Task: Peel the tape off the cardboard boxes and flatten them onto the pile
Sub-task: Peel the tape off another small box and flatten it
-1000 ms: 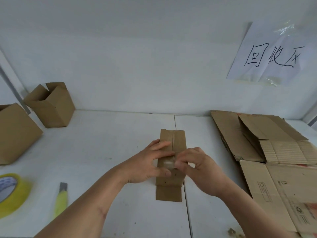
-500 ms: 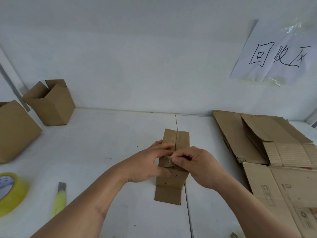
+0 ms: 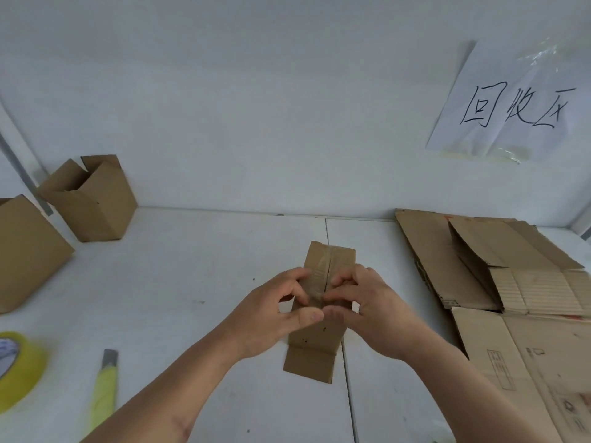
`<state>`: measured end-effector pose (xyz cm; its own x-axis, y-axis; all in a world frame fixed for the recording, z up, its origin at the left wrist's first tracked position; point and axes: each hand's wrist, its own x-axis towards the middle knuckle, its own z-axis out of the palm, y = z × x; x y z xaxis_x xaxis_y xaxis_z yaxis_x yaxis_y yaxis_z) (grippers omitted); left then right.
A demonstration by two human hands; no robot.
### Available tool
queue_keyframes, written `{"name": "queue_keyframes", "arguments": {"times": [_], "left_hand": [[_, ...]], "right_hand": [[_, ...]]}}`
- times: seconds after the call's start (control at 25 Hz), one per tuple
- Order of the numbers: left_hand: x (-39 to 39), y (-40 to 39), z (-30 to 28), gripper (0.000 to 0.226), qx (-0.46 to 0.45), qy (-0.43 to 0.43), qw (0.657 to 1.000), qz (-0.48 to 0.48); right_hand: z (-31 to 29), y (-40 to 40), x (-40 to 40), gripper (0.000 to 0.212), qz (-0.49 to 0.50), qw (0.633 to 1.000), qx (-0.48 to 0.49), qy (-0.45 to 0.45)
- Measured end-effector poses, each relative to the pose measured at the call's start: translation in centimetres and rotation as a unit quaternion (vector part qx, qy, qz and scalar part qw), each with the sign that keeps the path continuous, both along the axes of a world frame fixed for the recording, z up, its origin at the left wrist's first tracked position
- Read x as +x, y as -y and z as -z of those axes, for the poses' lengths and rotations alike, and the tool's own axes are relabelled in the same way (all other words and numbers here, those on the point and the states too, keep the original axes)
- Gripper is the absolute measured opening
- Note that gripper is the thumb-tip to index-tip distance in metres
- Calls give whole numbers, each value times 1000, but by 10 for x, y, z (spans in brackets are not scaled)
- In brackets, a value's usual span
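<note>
A small cardboard box (image 3: 323, 340) stands at the middle of the white table, its two top flaps joined by clear tape (image 3: 322, 270) along the seam. My left hand (image 3: 275, 314) grips the box's left side, thumb on the front, fingers curled over the top flap. My right hand (image 3: 371, 308) grips the right side, its fingertips pinching at the tape near the seam. The pile of flattened cardboard (image 3: 499, 276) lies at the right.
Two more cardboard boxes stand at the left, one open-topped (image 3: 92, 199) by the wall, one (image 3: 25, 251) at the frame edge. A yellow tape roll (image 3: 19, 369) and a yellow utility knife (image 3: 104, 388) lie near left. A paper sign (image 3: 511, 107) hangs on the wall.
Both hands shifted up the box toward the seam of the top flaps; my right hand's fingertips moved from the front face onto the tape. The box tilted slightly.
</note>
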<state>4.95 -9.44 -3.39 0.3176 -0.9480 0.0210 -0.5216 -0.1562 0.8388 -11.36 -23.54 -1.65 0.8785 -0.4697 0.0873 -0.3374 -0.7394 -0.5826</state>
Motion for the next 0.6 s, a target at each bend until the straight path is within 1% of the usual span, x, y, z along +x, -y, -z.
{"name": "queue_keyframes", "arguments": {"times": [0.04, 0.08, 0.12, 0.16, 0.24, 0.28, 0.32, 0.4, 0.48, 0.56, 0.6], "left_hand": [[-4, 1, 0, 20, -9, 5, 1000, -8], [-7, 2, 1, 20, -18, 9, 1000, -16], [-10, 4, 2, 20, -23, 10, 999, -21], [-13, 6, 2, 19, -22, 8, 999, -25], [-16, 9, 2, 16, -14, -3, 999, -29], [-17, 10, 2, 14, -12, -8, 999, -33], [-19, 12, 3, 12, -12, -15, 999, -39], [-23, 14, 3, 10, -13, -33, 998, -56], [-27, 17, 4, 15, -20, -35, 997, -64], [-27, 19, 5, 15, -26, -29, 997, -64], [-26, 20, 5, 13, -25, -26, 997, -63]], "right_hand": [[-1, 0, 1, 7, 0, 1000, -5, 7], [-1, 1, 3, 7, 6, 1000, -11, 11], [0, 4, 6, 12, 19, 1000, -12, 17], [1, 9, 8, 16, 55, 998, -1, 34], [1, 18, 12, 15, 174, 979, 37, 96], [1, 19, 15, 14, 215, 969, 38, 114], [3, 17, 18, 13, 223, 968, 11, 115], [10, 8, 21, 16, 175, 978, -58, 96], [7, 1, 16, 25, 130, 987, -60, 66], [0, 3, 10, 41, 103, 994, -48, 0], [-3, 4, 9, 40, 87, 993, -67, -33]]}}
